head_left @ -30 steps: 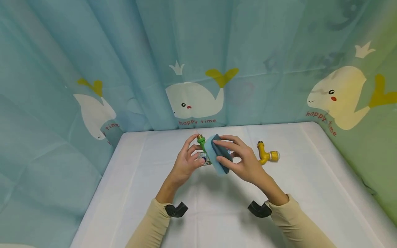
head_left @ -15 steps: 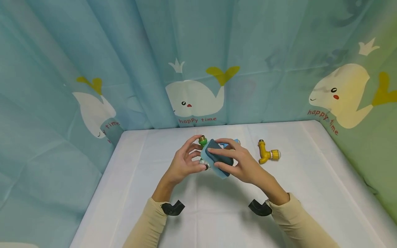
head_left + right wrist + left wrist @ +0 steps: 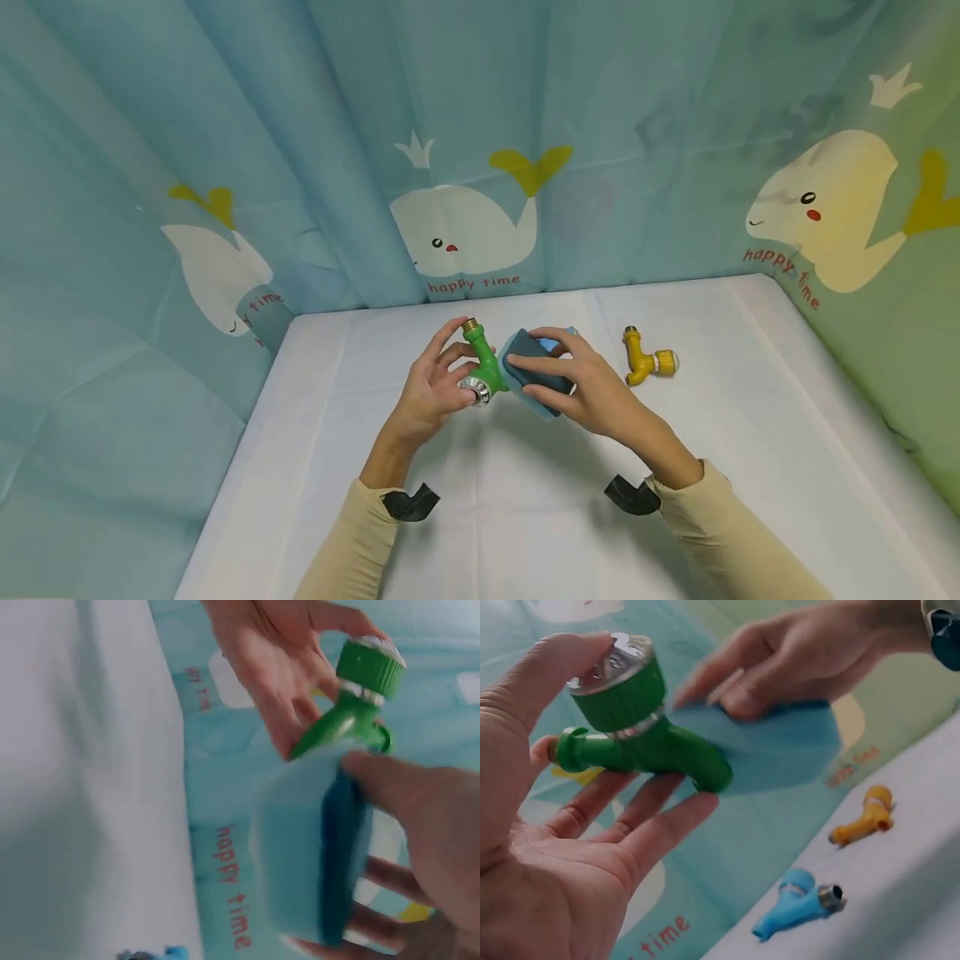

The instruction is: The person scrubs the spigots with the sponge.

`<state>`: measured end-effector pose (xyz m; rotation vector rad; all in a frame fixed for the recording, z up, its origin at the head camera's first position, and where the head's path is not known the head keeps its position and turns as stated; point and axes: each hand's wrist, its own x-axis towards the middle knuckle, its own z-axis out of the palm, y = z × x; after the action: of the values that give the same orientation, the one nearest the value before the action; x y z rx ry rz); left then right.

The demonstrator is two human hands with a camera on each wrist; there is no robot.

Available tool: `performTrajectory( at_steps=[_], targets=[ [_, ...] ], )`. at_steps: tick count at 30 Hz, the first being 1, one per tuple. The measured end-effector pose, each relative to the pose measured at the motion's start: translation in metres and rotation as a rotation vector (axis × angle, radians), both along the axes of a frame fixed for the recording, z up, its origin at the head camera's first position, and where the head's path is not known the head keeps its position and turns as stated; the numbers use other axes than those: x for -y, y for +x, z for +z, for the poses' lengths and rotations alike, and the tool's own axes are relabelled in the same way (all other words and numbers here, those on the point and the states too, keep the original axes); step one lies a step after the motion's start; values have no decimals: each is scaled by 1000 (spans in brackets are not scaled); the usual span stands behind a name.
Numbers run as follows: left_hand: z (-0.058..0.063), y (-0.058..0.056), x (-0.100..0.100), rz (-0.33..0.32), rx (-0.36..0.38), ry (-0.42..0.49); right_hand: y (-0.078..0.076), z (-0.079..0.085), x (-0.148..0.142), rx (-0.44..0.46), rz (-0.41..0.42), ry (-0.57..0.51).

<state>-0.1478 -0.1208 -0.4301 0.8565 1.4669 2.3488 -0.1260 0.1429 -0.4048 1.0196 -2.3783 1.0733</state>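
A green tap (image 3: 487,367) with a silver-faced knob is pinched in my left hand (image 3: 431,392). In the left wrist view the thumb (image 3: 562,664) lies on the knob, and the fingers reach under the body and spout. My right hand (image 3: 600,392) grips a two-tone blue sponge (image 3: 536,379), its darker layer towards the palm. In the right wrist view the pale face of the sponge (image 3: 292,847) is at the tap's spout end and hides part of it; whether they touch I cannot tell. Both hands are above the table.
On the white table (image 3: 480,533) a yellow tap (image 3: 640,358) lies to the right of my right hand. A blue tap (image 3: 791,907) lies behind that hand, mostly hidden in the head view. A whale-print curtain (image 3: 465,225) hangs behind the table.
The left hand and green tap have shifted left, and the sponge has moved slightly right off the tap's body, so more of the tap shows. Both grips persist. The head view has tilted slightly.
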Motion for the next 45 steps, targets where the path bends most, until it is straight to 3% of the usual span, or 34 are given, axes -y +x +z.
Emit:
performTrajectory(
  at_steps=[6,13,18,24,28,34,40,45],
  targets=[
    [-2,-1,-1,30,-10,22,2,-5,9,33,-25,-106],
    [0,1,-2,99,15,43,5,-14,11,39,-97,-124],
    [1,1,0,114,55,87,8,-13,11,63,-65,-136],
    [-1,3,1,91,83,126,5,-14,8,57,-112,-126],
    [-2,5,2,66,60,129,6,-14,9,59,-79,-112],
    [-4,5,0,65,14,75,10,-17,8,44,-123,-103],
    [-4,5,0,50,-5,81,10,-15,6,41,-117,-64],
    [-3,9,-3,36,-25,15,11,-5,9,28,-75,-171]
  ],
)
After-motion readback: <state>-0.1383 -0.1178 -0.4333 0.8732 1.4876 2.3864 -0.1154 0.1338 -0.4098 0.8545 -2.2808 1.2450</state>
